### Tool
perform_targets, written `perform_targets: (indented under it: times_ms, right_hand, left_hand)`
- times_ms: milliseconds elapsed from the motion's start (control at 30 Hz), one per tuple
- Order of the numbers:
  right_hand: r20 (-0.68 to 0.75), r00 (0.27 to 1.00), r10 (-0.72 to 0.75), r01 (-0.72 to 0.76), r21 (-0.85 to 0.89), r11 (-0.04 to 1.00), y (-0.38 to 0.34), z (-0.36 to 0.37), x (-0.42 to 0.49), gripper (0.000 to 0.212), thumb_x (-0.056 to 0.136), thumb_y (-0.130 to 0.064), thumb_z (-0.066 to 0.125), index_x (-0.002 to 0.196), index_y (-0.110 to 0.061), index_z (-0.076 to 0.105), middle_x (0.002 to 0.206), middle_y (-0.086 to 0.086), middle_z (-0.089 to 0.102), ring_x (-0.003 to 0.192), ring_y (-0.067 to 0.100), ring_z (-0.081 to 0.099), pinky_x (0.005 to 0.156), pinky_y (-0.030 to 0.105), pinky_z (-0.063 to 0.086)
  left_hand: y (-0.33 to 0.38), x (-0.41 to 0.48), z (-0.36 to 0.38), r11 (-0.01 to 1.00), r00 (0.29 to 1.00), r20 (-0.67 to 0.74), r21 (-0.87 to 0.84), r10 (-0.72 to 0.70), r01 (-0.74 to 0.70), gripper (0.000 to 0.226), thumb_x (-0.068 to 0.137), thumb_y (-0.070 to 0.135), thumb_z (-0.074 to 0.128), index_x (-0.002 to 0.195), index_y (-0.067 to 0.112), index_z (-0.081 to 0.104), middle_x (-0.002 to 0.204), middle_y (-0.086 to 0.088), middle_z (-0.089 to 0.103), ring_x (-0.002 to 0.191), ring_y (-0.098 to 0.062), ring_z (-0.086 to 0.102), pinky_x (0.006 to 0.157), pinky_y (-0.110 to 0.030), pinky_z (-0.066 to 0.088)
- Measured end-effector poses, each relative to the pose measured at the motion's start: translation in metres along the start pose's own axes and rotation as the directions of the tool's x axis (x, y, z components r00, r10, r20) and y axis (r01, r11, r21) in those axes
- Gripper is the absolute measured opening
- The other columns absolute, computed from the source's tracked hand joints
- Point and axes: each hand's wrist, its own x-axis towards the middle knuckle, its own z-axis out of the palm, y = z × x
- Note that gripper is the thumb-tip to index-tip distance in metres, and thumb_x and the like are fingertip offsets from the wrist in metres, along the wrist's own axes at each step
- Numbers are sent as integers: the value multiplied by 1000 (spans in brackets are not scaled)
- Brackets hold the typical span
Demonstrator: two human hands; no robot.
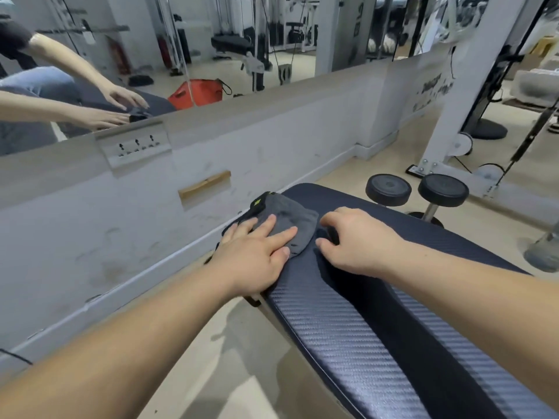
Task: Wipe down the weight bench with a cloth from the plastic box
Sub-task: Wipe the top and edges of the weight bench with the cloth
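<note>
- Cloth [286, 226], grey, lies bunched at the far left edge of the weight bench [357, 322], partly overhanging that edge.
- Left hand [257, 252] is laid flat on the cloth, fingers spread, pressing rather than gripping.
- Right hand [360, 240] is curled, fingertips on the pad just right of the cloth; nothing is held.
- Bench long axis runs from the far end toward the camera; unwiped length judged to lie nearward, so the left hand is better placed to draw the cloth back.

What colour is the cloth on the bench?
Grey cloth, seen in the head view.
</note>
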Motion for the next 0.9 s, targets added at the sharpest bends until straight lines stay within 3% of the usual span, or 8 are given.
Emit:
perform_targets:
  times_ms: [233, 367, 567, 733, 900]
  right_hand:
    - [157, 984, 78, -47, -195, 980, -4, -9, 45, 80, 67, -82, 71, 130, -33, 63, 120, -6, 69, 116, 23, 63, 89, 39, 56]
    - [206, 970, 126, -72, -251, 965, -11, -10, 64, 78, 61, -82, 76, 122, -32, 70, 110, -7, 72, 107, 23, 66, 84, 35, 56]
    - [224, 959, 172, -123, -217, 968, -15, -10, 66, 79, 62, -76, 80, 126, -32, 69, 120, -6, 69, 114, 25, 64, 93, 41, 56]
    - [208, 960, 188, -147, -196, 969, -15, -8, 53, 78, 72, -77, 72, 140, -41, 58, 135, -4, 50, 133, 26, 48, 96, 43, 48]
    - [193, 961, 198, -166, -173, 971, -17, -6, 49, 77, 76, -75, 71, 143, -44, 53, 136, -4, 46, 134, 25, 45, 89, 43, 44]
  left_hand:
    - [1, 110, -12, 996, 994, 105, -85, -18, 27, 50, 101, 56, 28, 150, 60, 20, 170, 9, 1, 156, -30, 1, 126, -49, 4]
    - [-4, 153, -17, 970, 990, 140, -243, 34, 1, 53, 106, 43, 33, 157, 44, 21, 170, -5, 10, 155, -29, 13, 126, -39, 6]
    - [-8, 175, -17, 939, 988, 153, -343, 14, 40, 55, 106, 39, 34, 159, 39, 18, 168, -1, 20, 154, -23, 20, 126, -35, 10]
    - [-21, 149, -12, 897, 996, 89, -438, -21, 58, 55, 107, 34, 35, 160, 32, 19, 167, -3, 22, 154, -23, 21, 123, -30, 10]
    - [-42, 88, -5, 915, 993, 8, -387, -120, 114, 52, 107, 38, 32, 158, 39, 23, 165, -4, 30, 150, -26, 29, 120, -34, 22]
